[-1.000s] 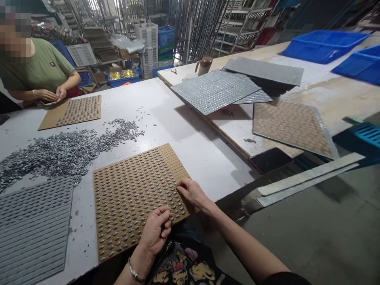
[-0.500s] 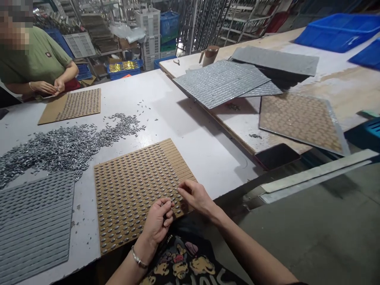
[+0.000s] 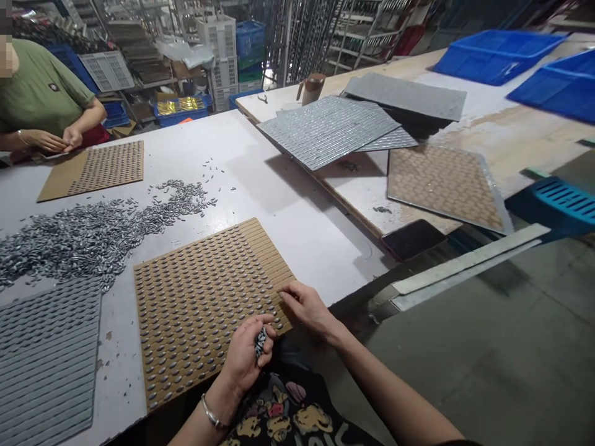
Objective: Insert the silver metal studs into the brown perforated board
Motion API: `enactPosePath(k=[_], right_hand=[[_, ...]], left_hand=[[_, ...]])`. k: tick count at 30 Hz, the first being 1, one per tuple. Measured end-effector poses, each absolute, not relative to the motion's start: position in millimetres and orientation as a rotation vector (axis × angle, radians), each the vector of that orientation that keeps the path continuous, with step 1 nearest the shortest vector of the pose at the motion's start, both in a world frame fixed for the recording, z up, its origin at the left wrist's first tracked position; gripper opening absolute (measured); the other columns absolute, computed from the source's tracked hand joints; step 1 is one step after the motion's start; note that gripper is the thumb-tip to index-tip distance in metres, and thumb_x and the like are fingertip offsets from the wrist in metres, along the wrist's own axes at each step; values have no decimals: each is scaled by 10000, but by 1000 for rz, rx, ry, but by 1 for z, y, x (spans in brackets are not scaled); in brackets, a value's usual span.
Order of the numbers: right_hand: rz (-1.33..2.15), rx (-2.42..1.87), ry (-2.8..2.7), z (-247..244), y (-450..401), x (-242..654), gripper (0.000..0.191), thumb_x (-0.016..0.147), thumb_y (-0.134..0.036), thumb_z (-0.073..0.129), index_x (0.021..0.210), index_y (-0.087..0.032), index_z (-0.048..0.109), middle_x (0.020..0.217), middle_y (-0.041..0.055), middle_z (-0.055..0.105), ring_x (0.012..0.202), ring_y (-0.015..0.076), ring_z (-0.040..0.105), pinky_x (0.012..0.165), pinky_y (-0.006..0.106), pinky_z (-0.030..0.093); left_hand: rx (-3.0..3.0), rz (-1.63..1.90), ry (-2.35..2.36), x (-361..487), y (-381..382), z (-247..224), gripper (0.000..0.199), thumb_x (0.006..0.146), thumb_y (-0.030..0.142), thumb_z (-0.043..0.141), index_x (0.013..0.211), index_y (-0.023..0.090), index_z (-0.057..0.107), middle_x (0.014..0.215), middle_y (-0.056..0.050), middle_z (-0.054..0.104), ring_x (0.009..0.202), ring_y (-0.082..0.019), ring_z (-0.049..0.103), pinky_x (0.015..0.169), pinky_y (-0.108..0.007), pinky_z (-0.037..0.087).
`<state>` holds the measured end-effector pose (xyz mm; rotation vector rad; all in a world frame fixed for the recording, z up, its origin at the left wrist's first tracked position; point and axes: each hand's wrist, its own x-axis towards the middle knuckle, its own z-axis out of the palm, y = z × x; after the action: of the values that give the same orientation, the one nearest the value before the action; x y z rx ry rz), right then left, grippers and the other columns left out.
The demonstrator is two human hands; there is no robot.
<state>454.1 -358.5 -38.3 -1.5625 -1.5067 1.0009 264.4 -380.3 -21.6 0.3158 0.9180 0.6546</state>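
Note:
Cupped at the board's near edge, my left hand is closed round a handful of small grey metallic oval pieces, which show between thumb and fingers. My right hand is closed in a pinch at the right side of the brown grooved board. Whatever lies between its fingertips is too small to make out. Rows of the same oval pieces cover most of this board; a strip along its right side shows bare grooves. A loose heap of these pieces lies beyond it to the left.
A grey ridged board lies at left. Across the table a co-worker has both hands at another brown board. On the right-hand table are silvery ridged sheets, a patterned panel, a phone and blue trays.
My left hand has turned and loosened, so the pieces in it now show. My right hand stays pinched by the board's right side. The whole view has shifted slightly.

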Motion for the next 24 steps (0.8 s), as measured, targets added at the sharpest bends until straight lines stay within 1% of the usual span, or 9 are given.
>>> enactPosePath(k=[2, 6, 8, 11, 15, 17, 20, 22, 24], right_hand=[[924, -1565, -1627, -45, -350, 456, 147, 870, -242, 527, 902, -206, 666, 899, 45, 694, 842, 178, 623, 773, 298, 475], [923, -1673, -1676, -48, -342, 451, 106, 845, -199, 531, 829, -202, 636, 785, 10, 679, 718, 151, 602, 684, 259, 448], [888, -1716, -1724, -47, -340, 447, 106, 840, -183, 526, 796, -199, 620, 777, 10, 670, 716, 149, 593, 672, 252, 432], [818, -1794, -1791, -46, -337, 444, 105, 836, -158, 522, 798, -194, 613, 810, 24, 671, 744, 154, 590, 684, 254, 418], [755, -1863, -1774, -37, -342, 444, 82, 859, -182, 523, 861, -192, 604, 782, 27, 650, 716, 163, 578, 661, 266, 419], [730, -1758, -1754, -24, -352, 443, 97, 894, -219, 513, 908, -198, 606, 794, 30, 641, 729, 165, 579, 680, 274, 435], [784, -1470, -1904, -2, -373, 437, 161, 937, -249, 487, 994, -219, 635, 903, 53, 643, 834, 171, 590, 757, 285, 459], [844, -1317, -2045, 9, -385, 431, 200, 940, -227, 487, 1075, -233, 634, 994, 68, 645, 924, 184, 585, 812, 298, 463], [863, -1254, -2106, 14, -393, 425, 226, 932, -191, 490, 1108, -237, 623, 1084, 76, 639, 997, 196, 571, 860, 315, 457]], left_hand=[[360, 647, 907, 261, -381, -21, 289, 806, 340, 643, 996, 146, 543, 711, -8, 579, 444, -51, 403, 323, -137, 203], [431, 676, 925, 259, -383, -22, 273, 831, 406, 620, 909, 176, 495, 732, -10, 609, 429, -46, 399, 320, -134, 193], [446, 681, 937, 259, -383, -22, 296, 824, 430, 630, 871, 173, 492, 744, -15, 616, 436, -43, 408, 321, -132, 201], [427, 681, 939, 259, -382, -23, 327, 788, 435, 677, 850, 152, 523, 746, -22, 614, 452, -38, 417, 326, -125, 212], [357, 706, 894, 259, -379, -20, 381, 782, 466, 672, 926, 122, 593, 736, -28, 607, 453, -39, 422, 330, -126, 227], [379, 723, 886, 260, -379, -18, 434, 813, 511, 616, 979, 110, 613, 727, -36, 611, 434, -46, 425, 323, -137, 233], [449, 733, 936, 264, -382, -16, 511, 828, 569, 564, 1049, 112, 622, 686, -31, 608, 406, -59, 432, 308, -148, 227], [452, 726, 996, 267, -385, -16, 529, 813, 596, 571, 1066, 135, 628, 704, -25, 612, 433, -63, 458, 330, -145, 282], [429, 708, 1051, 271, -389, -15, 519, 796, 610, 584, 1070, 171, 636, 791, -26, 625, 508, -65, 506, 393, -144, 371]])
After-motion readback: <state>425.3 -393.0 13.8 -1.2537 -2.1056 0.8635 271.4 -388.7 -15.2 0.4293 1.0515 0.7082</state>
